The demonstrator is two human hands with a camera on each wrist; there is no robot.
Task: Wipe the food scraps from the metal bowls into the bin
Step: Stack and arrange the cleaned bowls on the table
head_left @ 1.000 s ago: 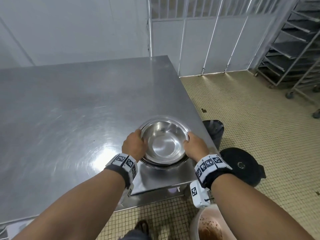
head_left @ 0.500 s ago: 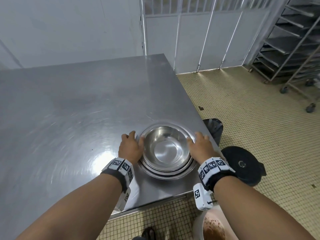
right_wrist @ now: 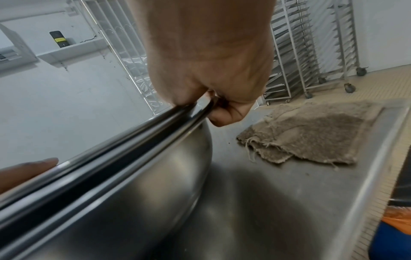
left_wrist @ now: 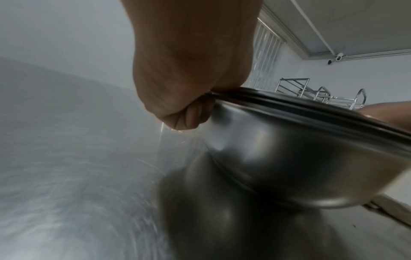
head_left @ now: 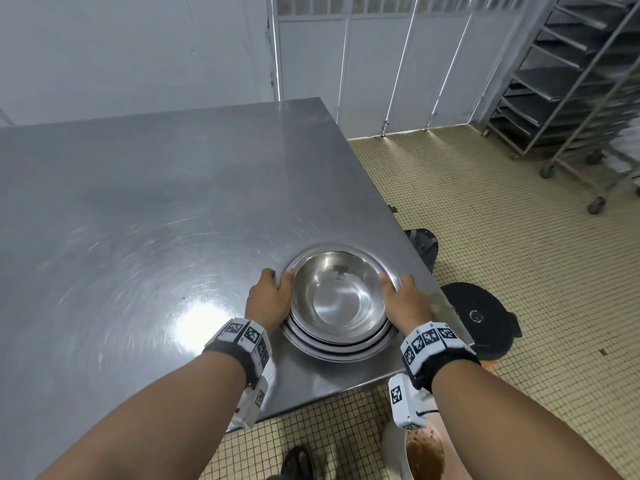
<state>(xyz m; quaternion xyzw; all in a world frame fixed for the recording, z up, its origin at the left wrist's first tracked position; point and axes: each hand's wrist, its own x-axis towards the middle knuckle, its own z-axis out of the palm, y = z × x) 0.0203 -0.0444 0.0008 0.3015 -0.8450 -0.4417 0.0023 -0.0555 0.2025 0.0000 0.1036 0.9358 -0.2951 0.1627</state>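
A stack of nested metal bowls (head_left: 337,299) sits near the front right corner of the steel table (head_left: 156,202); the top bowl looks clean and shiny. My left hand (head_left: 268,297) grips the stack's left rim, thumb over the edge. My right hand (head_left: 403,299) grips the right rim. In the left wrist view my left hand (left_wrist: 189,105) curls under the rims of the bowls (left_wrist: 289,149). In the right wrist view my right hand (right_wrist: 213,88) pinches the layered rims of the bowls (right_wrist: 133,176). Whether the stack is off the table I cannot tell.
A pale bucket (head_left: 420,455) with brown scraps stands on the floor under my right forearm. A black round lid (head_left: 474,317) and a black bin (head_left: 424,245) lie past the table's right edge. A frayed cloth (right_wrist: 311,133) lies on the table right of the bowls. Wheeled racks (head_left: 571,81) stand far right.
Half a second ago my fingers lay spread beside the stack; now both hands curl round its rims again. The stack stays at the same corner.
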